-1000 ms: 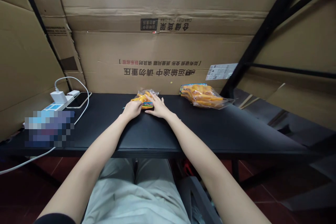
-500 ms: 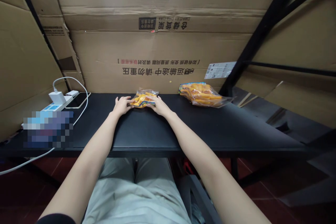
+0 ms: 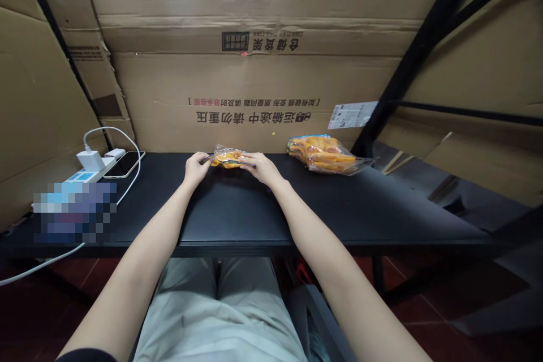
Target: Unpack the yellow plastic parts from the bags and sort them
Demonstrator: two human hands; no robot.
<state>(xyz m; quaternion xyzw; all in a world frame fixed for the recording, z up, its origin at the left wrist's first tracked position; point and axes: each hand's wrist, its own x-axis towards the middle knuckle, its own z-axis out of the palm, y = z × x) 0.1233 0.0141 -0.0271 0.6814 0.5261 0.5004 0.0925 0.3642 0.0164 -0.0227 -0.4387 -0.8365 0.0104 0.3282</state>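
Between my hands, toward the back of the black table, is a small clear plastic bag (image 3: 229, 159) with yellow-orange pieces inside and a dark coloured strip along its near edge. My left hand (image 3: 197, 168) pinches the bag's left end. At the right end my right hand (image 3: 262, 168) grips it, fingers over the top. What the yellow-orange pieces are I cannot make out. A larger clear bag (image 3: 322, 154) of similar orange pieces, with a blue edge at its top, lies to the right, apart from my hands.
On the left are a power strip (image 3: 87, 175) with a white charger (image 3: 90, 160), a phone (image 3: 124, 164), a white cable (image 3: 139, 153) and a blurred-out item (image 3: 76, 209). A cardboard wall (image 3: 254, 79) stands behind the black table (image 3: 237, 209). A black frame bar (image 3: 407, 62) slants at right.
The small bag has tipped, so its strip side shows less. My hands have closed on its two ends, the right fingers moving over its top. The view has shifted slightly.
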